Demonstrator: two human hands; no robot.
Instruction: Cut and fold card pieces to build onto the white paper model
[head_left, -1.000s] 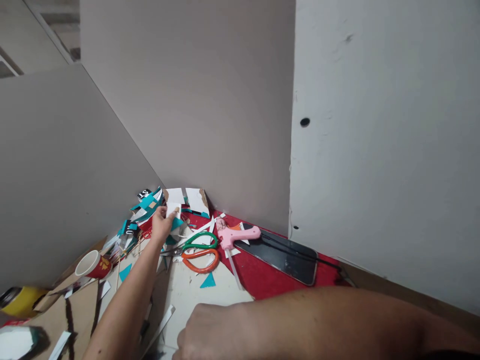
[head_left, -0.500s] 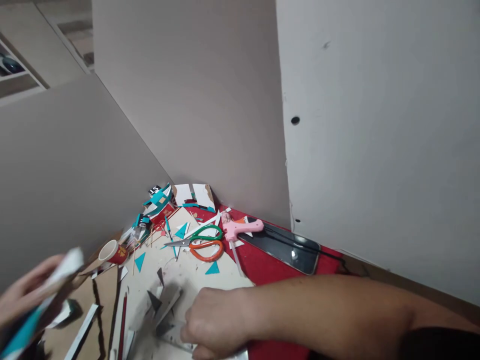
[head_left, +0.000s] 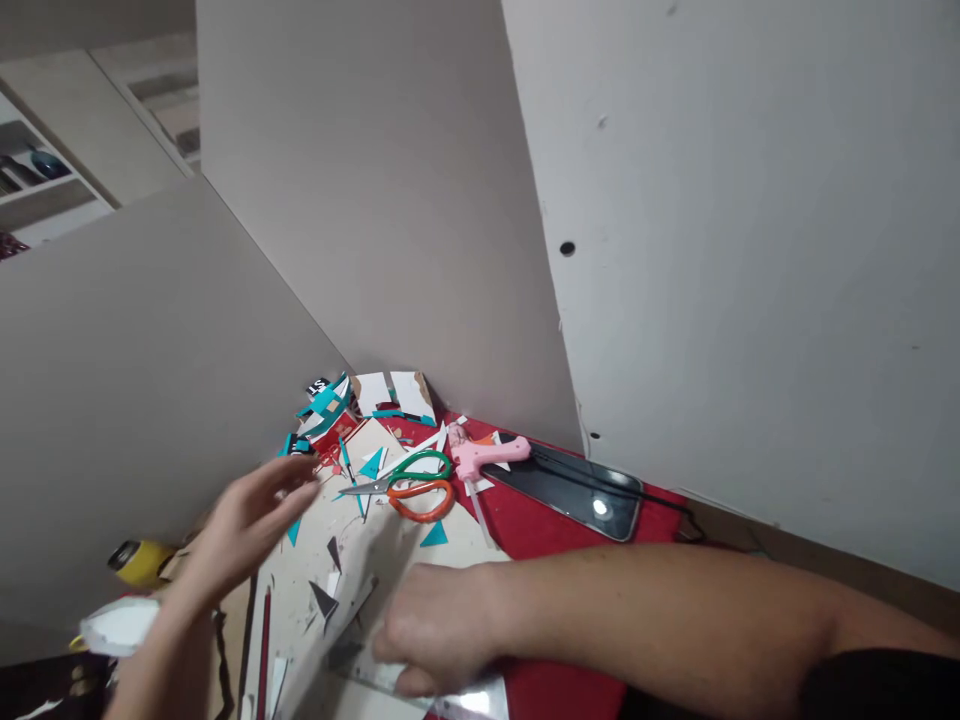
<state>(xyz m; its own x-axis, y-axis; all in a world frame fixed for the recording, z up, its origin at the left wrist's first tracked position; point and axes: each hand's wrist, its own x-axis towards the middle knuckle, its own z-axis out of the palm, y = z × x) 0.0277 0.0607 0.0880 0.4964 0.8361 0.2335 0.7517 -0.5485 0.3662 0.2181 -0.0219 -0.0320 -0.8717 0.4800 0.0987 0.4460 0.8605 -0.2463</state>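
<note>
- Scissors [head_left: 401,487]: glossy plastic handles, metal blades.
- Glue gun [head_left: 486,457]: smooth pink plastic.
- Phone [head_left: 577,490]: glossy black glass.
- Mat [head_left: 525,525]: matt red cloth.
- Scraps [head_left: 371,465]: matt paper.

The left hand [head_left: 251,525] is reaching up from seven o'clock, its bare forearm rising from the lower edge, fingers spread and blurred, pointing toward one o'clock, its grip holding nothing. The right hand [head_left: 442,640] is lying palm down at six o'clock, fingers curled and pressing downward, its bare forearm stretching across from four o'clock.
</note>
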